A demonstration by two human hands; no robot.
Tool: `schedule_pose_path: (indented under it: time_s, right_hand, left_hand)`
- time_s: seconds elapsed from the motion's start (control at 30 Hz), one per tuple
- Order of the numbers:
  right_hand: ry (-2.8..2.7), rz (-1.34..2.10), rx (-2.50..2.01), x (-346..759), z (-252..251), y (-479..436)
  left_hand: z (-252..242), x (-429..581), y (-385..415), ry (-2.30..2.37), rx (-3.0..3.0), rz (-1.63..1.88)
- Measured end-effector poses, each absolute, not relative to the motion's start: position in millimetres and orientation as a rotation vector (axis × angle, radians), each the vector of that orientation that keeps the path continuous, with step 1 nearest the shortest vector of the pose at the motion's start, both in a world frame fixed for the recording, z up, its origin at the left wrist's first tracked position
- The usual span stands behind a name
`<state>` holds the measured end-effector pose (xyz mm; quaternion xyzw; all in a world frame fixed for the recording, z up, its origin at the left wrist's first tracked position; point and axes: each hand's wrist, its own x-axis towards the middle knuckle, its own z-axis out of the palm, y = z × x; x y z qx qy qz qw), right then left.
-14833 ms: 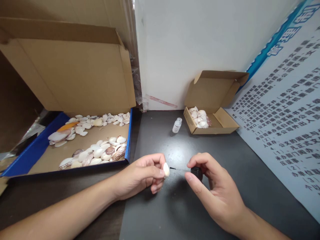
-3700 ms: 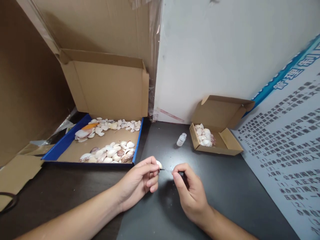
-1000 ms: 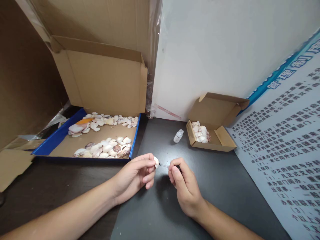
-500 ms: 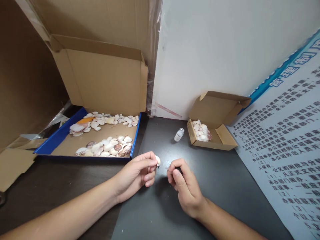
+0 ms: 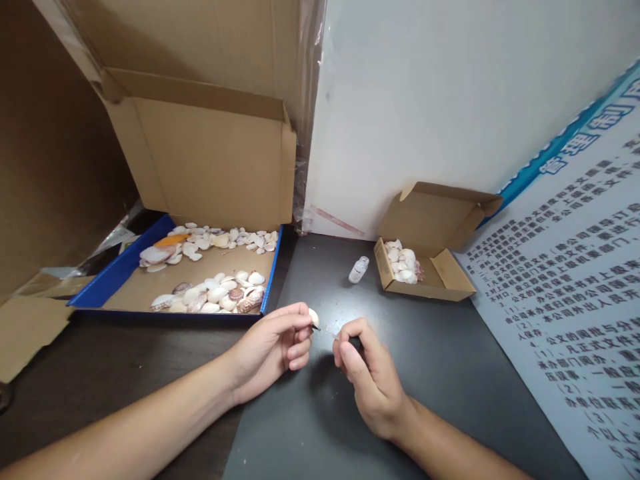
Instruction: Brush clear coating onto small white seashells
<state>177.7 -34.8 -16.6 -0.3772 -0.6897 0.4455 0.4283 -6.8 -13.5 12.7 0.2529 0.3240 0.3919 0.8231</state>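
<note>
both hands grip: left hand (image 5: 273, 347) pinches a white seashell (image 5: 313, 317); right hand (image 5: 367, 380) grasps a thin brush (image 5: 326, 331), tip touching it.

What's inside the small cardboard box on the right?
The small box holds pale shells heaped at its left end; the rest is bare cardboard. Anything beneath the heap is covered.

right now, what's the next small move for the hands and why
Probably draw the brush a little way across the shell: the left hand pinches the shell, the right hand has the brush tip touching it, and the small bottle stands apart, behind them.
</note>
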Motion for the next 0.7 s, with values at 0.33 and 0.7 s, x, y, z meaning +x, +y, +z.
schedule_pose_path:
  time_s: [0.33,0.7]
  right_hand:
    - [-1.723,1.039,-1.042,179.0,-15.1,-34.4]
    - [-1.700,1.091,-0.846,178.1,-20.4,-38.0]
  left_hand:
    - [14.4,-6.7,-13.4,0.666,0.491,0.881]
    - [15.4,-5.9,-13.4,0.655,0.475,0.843]
